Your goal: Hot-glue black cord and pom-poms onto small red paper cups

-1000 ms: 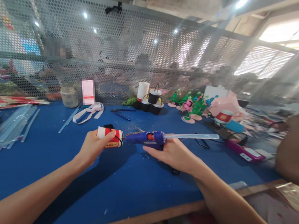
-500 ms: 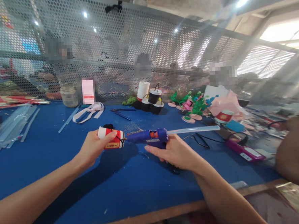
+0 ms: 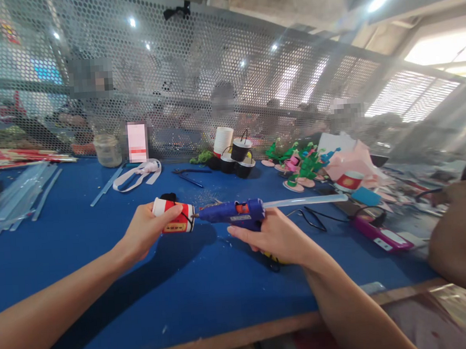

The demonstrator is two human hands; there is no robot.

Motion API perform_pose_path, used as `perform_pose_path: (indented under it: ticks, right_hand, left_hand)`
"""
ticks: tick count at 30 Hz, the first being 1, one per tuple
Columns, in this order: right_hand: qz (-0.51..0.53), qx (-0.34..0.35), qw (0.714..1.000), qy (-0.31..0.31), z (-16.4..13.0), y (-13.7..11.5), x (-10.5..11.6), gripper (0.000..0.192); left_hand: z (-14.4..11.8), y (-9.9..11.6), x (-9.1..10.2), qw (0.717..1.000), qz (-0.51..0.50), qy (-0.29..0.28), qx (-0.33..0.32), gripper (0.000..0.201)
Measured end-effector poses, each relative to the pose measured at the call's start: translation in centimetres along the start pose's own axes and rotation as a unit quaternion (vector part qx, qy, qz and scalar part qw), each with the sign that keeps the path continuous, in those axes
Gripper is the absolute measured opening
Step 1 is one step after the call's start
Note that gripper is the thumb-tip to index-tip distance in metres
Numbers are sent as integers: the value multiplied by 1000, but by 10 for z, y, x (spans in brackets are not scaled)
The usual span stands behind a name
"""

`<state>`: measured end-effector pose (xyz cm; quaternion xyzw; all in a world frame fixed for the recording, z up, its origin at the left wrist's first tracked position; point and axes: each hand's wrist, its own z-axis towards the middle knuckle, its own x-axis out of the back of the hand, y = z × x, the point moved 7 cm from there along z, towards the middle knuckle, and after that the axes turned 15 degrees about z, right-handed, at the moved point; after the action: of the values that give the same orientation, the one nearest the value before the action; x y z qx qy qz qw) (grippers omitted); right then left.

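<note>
Left hand (image 3: 147,233) grasping red-and-white cup (image 3: 174,221), held sideways above blue table (image 3: 105,287). Right hand (image 3: 276,238) clenched on glue gun (image 3: 235,213), nozzle at cup's base. Clear stick (image 3: 303,201) protruding rearward. Black cups (image 3: 238,158) well behind.

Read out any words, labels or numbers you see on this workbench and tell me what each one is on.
None can be read.
Paper cup in the left hand: red-and-gold panel, too blurred.
Glue gun in the right hand: pale label, too small.
Red cup: gold mark, illegible.
</note>
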<state>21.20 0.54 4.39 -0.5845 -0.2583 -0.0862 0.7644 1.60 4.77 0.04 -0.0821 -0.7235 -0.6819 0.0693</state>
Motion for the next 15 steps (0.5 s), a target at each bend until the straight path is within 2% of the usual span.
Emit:
perform_pose_path:
  ticks: [5, 15]
  right_hand:
    - [-6, -3, 1000, 3, -1, 0, 1, 25]
    - [-86, 36, 996, 17, -4, -8, 1, 21]
  left_hand:
    - [1, -3, 0, 1000, -4, -7, 7, 23]
    - [0, -2, -3, 999, -25, -17, 17, 22]
